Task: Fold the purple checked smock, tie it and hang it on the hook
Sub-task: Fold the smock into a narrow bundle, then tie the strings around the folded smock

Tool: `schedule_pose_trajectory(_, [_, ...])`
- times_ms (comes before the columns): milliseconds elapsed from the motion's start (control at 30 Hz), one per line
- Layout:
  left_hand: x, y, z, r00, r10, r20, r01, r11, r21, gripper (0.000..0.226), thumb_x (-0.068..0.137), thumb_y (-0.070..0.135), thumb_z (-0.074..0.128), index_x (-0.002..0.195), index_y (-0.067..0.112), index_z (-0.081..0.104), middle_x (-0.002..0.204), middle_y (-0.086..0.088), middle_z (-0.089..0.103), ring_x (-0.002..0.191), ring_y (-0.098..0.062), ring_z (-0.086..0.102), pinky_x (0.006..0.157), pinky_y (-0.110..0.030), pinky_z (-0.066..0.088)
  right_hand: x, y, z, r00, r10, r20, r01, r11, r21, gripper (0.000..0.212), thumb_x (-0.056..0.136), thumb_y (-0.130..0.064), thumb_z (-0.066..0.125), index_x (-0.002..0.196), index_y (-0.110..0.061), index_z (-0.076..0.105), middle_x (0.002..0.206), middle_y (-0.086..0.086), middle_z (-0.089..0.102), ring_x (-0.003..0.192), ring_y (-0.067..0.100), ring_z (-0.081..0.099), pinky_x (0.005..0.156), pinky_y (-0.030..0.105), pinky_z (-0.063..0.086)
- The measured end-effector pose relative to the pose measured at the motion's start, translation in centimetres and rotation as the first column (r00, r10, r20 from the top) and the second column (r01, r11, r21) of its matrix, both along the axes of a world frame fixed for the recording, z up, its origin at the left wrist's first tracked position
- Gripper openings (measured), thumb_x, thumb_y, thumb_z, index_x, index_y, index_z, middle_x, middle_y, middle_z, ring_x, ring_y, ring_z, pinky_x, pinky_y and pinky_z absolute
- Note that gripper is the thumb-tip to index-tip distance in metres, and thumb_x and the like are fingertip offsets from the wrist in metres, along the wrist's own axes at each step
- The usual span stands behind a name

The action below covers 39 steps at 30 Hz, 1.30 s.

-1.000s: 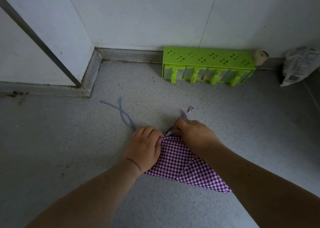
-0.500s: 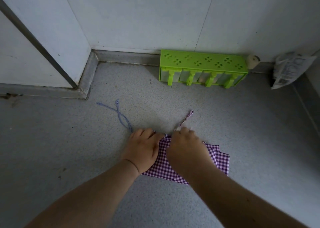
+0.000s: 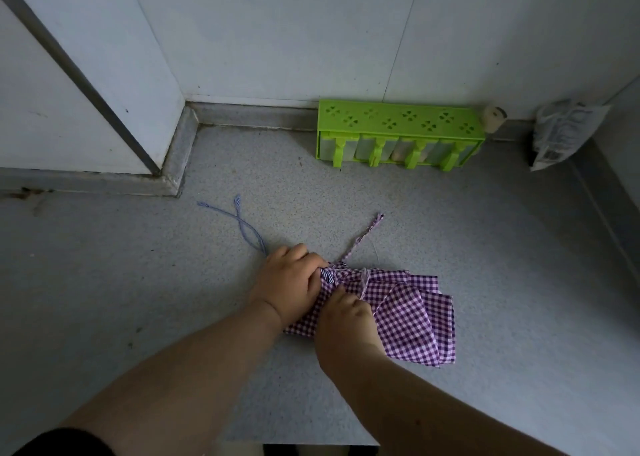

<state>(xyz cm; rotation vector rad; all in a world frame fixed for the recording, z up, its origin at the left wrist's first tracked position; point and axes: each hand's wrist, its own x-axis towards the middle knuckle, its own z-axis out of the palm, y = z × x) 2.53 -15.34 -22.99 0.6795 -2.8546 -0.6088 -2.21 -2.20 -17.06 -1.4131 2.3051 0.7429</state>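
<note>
The purple checked smock (image 3: pixel 412 320) lies folded in layers on the grey speckled surface (image 3: pixel 502 247), its edges fanning out to the right. My left hand (image 3: pixel 289 284) grips its bunched upper left corner with curled fingers. My right hand (image 3: pixel 346 324) lies on the cloth just below, fingers curled and pinching the fabric beside a thin pale string. One checked tie strap (image 3: pixel 367 235) runs up and to the right from the bunch. Two thin blue cords (image 3: pixel 242 223) trail away to the upper left. No hook is in view.
A green plastic rack (image 3: pixel 398 133) with clover cut-outs stands against the back wall. To its right sit a small beige object (image 3: pixel 493 119) and a white printed bag (image 3: pixel 564 133). A wall corner with a raised grey skirting (image 3: pixel 180 157) juts in at left.
The smock's right side has been folded over to the left into a shorter, thicker stack. My right hand slid from the top corner down onto the cloth's middle; my left hand stayed put.
</note>
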Motion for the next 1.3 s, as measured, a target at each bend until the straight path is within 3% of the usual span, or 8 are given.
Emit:
schedule_pose_trajectory(200, [-2.2, -1.8, 4.7, 0.977, 0.214, 0.008, -0.212, 0.959, 0.191, 0.006, 0.092, 0.031, 0.063, 0.095, 0.031, 0.068, 0.103, 0.009, 0.064, 0.101, -0.018, 0.058, 0.09, -0.037, 0.046, -0.9, 0.3, 0.7, 0.996, -0.025, 0.08, 0.03, 0.997, -0.066, 0.038, 0.101, -0.015, 0.04, 0.128, 0.008, 0.052, 0.123, 0.024, 0.056, 0.108, 0.035, 0.06, 0.086, 0.042, 0.051])
schedule_pose_trajectory(400, [4.2, -2.2, 5.0, 0.661, 0.72, 0.211, -0.701, 0.493, 0.515, 0.038, 0.098, 0.026, 0.045, 0.069, 0.008, 0.061, 0.08, -0.02, 0.064, 0.083, -0.038, 0.062, 0.07, -0.041, 0.037, -4.4, 1.5, 3.6, 0.827, -0.278, 0.488, 0.421, 0.883, -0.21, 0.038, 0.104, -0.027, 0.045, 0.137, -0.014, 0.058, 0.136, 0.01, 0.062, 0.123, 0.025, 0.06, 0.108, 0.039, 0.045])
schedule_pose_trajectory(533, [3.7, 0.0, 4.5, 0.749, 0.546, 0.377, -0.567, 0.233, 0.79, 0.047, 0.106, 0.034, 0.039, 0.074, 0.011, 0.064, 0.063, -0.007, 0.066, 0.056, -0.023, 0.058, 0.056, -0.029, 0.045, -6.4, 3.0, 7.0, 0.675, -0.296, 0.676, 0.548, 0.814, -0.191, 0.04, 0.106, -0.039, 0.039, 0.129, -0.019, 0.064, 0.125, 0.002, 0.068, 0.109, 0.017, 0.064, 0.098, 0.031, 0.05])
schedule_pose_trajectory(667, [0.1, 2.4, 7.6, 0.848, 0.398, 0.352, -0.333, -0.118, 0.936, 0.067, 0.103, 0.069, 0.031, 0.123, 0.023, 0.075, 0.117, -0.003, 0.078, 0.112, -0.027, 0.071, 0.094, -0.041, 0.056, -7.4, 4.5, 9.6, 0.383, -0.339, 0.859, 0.762, 0.642, -0.087, 0.035, 0.103, -0.03, 0.044, 0.106, -0.005, 0.068, 0.099, 0.007, 0.075, 0.088, 0.018, 0.072, 0.074, 0.025, 0.059])
schedule_pose_trajectory(767, [-1.1, 3.6, 10.7, 0.815, 0.416, 0.403, -0.315, -0.267, 0.911, 0.072, 0.097, 0.076, 0.041, 0.122, 0.018, 0.076, 0.116, -0.01, 0.079, 0.116, -0.032, 0.07, 0.098, -0.045, 0.055, -7.6, 5.3, 10.7, 0.152, -0.349, 0.925, 0.903, 0.43, 0.014, 0.031, 0.098, -0.03, 0.053, 0.114, -0.005, 0.06, 0.102, 0.008, 0.071, 0.092, 0.023, 0.069, 0.077, 0.035, 0.056])
schedule_pose_trajectory(933, [-1.5, 5.2, 12.6, 0.847, 0.294, 0.442, -0.324, -0.373, 0.869, 0.062, 0.103, 0.059, 0.046, 0.11, 0.006, 0.077, 0.105, -0.019, 0.08, 0.108, -0.035, 0.069, 0.091, -0.044, 0.055, -8.0, 7.0, 10.0, -0.01, -0.304, 0.953, 0.962, 0.256, 0.091, 0.037, 0.097, -0.026, 0.053, 0.131, -0.012, 0.052, 0.12, 0.008, 0.067, 0.108, 0.027, 0.064, 0.103, 0.047, 0.049])
schedule_pose_trajectory(1100, [-0.9, 6.0, 12.2, 0.858, 0.289, 0.426, -0.351, -0.278, 0.894, 0.045, 0.111, 0.036, 0.041, 0.115, 0.004, 0.074, 0.103, -0.015, 0.081, 0.098, -0.03, 0.075, 0.081, -0.039, 0.061, -7.7, 8.1, 9.5, -0.139, -0.229, 0.964, 0.973, 0.151, 0.176, 0.02, 0.099, -0.019, 0.047, 0.116, -0.016, 0.058, 0.115, 0.01, 0.07, 0.107, 0.031, 0.065, 0.097, 0.045, 0.049])
schedule_pose_trajectory(1300, [-0.3, 6.2, 9.8, 0.779, 0.488, 0.393, -0.272, -0.302, 0.914, 0.045, 0.111, 0.034, 0.039, 0.13, 0.008, 0.069, 0.118, -0.012, 0.079, 0.116, -0.032, 0.072, 0.103, -0.047, 0.056, -8.0, 8.9, 8.2, -0.244, -0.183, 0.952, 0.967, 0.024, 0.253, 0.017, 0.101, -0.019, 0.046, 0.112, -0.016, 0.059, 0.116, 0.012, 0.07, 0.109, 0.032, 0.065, 0.1, 0.048, 0.048])
